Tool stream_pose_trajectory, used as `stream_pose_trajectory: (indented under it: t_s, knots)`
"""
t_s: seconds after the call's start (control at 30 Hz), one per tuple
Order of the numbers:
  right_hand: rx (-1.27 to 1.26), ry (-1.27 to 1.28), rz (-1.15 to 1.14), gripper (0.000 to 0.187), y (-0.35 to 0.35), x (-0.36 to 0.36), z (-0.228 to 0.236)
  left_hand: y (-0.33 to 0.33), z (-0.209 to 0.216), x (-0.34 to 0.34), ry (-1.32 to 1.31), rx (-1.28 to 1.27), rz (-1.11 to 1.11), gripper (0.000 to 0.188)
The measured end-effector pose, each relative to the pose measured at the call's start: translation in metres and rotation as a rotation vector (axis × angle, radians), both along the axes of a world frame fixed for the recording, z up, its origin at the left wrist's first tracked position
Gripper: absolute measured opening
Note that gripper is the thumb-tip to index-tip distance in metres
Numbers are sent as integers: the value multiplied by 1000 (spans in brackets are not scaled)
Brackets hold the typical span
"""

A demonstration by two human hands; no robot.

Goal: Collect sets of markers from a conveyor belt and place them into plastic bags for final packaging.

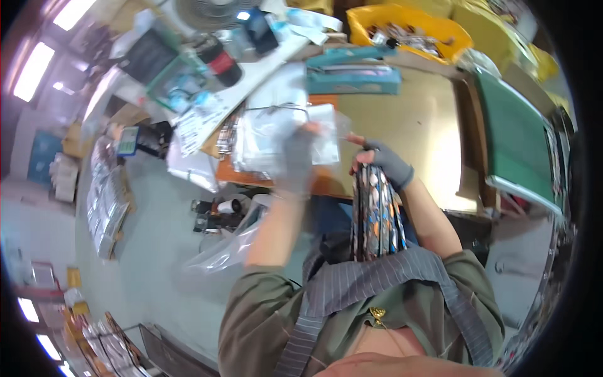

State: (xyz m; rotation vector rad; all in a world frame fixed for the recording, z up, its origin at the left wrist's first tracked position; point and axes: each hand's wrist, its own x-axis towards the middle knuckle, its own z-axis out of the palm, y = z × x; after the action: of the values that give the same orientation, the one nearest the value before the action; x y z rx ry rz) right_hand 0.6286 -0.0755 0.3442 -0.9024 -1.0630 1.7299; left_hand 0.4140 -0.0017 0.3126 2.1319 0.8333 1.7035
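Observation:
My left hand (298,154), in a grey fingerless glove, is smeared by motion over a pile of clear plastic bags (254,141) on the table. Its fingers are too blurred to show whether they grip a bag. My right hand (388,164), gloved the same way, is closed on the upper end of a stack of flat patterned pieces (378,213). These show dark edges and orange, white and blue spots, and they stand upright against my striped apron (364,276). What exactly they are I cannot make out. The index finger of this hand points out toward the bags.
Behind the bags lie a teal box (353,80) and a yellow basin (411,31) of small pieces. A dark bottle with a red band (218,61) stands far left. A green-topped box (518,135) borders the table on the right. Clear plastic sheeting (220,254) hangs at left.

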Motion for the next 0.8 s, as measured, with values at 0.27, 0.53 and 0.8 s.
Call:
stream_pose_trajectory:
  t_s: [0.27, 0.53, 0.8]
  knots:
    - [-37, 307, -211, 51, -44, 47, -12, -9, 29, 34, -360, -731, -20, 39]
    - [-42, 477, -213, 30, -35, 49, -6, -81, 78, 104, 355, -226, -420, 37]
    - [-69, -175, -369, 61, -209, 35, -81, -182, -4, 61, 397, -465, -574, 38]
